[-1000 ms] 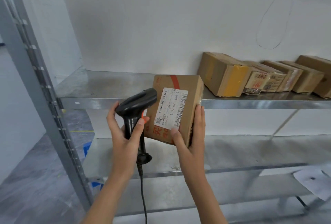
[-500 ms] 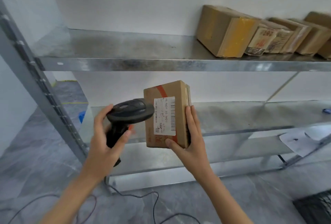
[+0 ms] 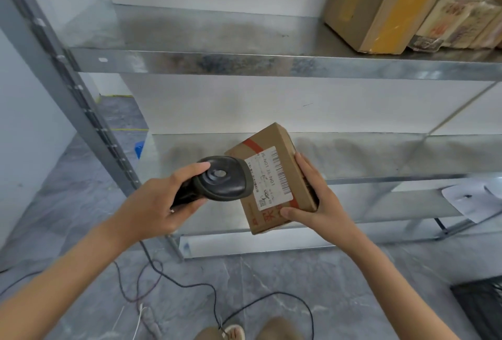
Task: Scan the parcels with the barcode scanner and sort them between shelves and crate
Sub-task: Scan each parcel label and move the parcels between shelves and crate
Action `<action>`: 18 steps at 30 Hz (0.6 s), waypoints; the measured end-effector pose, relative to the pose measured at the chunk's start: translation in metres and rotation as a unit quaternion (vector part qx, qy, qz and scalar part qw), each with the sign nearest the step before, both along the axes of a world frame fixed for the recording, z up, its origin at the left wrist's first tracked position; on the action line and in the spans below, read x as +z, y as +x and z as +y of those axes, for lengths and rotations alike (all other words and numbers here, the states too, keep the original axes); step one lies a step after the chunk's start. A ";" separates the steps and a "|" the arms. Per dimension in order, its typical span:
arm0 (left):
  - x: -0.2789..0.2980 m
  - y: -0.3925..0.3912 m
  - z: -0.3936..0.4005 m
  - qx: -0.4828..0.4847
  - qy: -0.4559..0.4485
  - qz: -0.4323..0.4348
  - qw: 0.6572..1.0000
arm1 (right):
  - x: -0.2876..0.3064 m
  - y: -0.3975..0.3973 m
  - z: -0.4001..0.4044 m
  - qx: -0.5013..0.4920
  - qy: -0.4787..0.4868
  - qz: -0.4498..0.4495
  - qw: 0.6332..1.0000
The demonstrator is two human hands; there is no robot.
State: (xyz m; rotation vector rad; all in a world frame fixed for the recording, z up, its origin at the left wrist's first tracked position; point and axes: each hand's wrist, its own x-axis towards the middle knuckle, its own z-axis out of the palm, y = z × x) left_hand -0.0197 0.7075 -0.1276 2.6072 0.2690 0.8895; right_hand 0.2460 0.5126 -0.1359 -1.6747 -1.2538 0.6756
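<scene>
Parcel under scan, held in front of the steel shelving.
Left hand (image 3: pixel 152 204) gripping barcode scanner (image 3: pixel 222 179), head over the parcel's label (image 3: pixel 271 176); right hand (image 3: pixel 312 204) clasping parcel (image 3: pixel 274 179) by its right edge, tilted, in front of the middle shelf (image 3: pixel 380 155). Upper shelf (image 3: pixel 217 38): row of cardboard boxes (image 3: pixel 380 5) at its right end. Scanner cable (image 3: pixel 163 266) trailing across the floor below the shelving.

parcel (image 3: pixel 274 176): brown cardboard box, white barcode label and red tape facing up, tilted, held in front of the lower shelf (image 3: pixel 380 155) | scanner (image 3: pixel 217 179): black, corded, head just left of the parcel, overlapping the label | other boxes (image 3: pixel 380 5): brown, in a row on the upper shelf (image 3: pixel 217 38), right end | crate (image 3: pixel 480 307): dark, on floor below the lower shelf's right end
</scene>
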 end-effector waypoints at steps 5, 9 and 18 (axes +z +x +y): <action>-0.003 0.003 0.005 -0.007 -0.004 0.005 1.000 | 0.000 0.002 0.003 -0.006 0.006 0.006 1.000; -0.004 0.004 0.010 -0.002 0.014 0.013 1.000 | -0.001 0.005 0.002 -0.008 0.005 0.007 1.000; -0.003 0.011 0.020 0.008 0.029 0.017 0.999 | -0.003 0.010 0.004 -0.014 0.003 0.013 1.000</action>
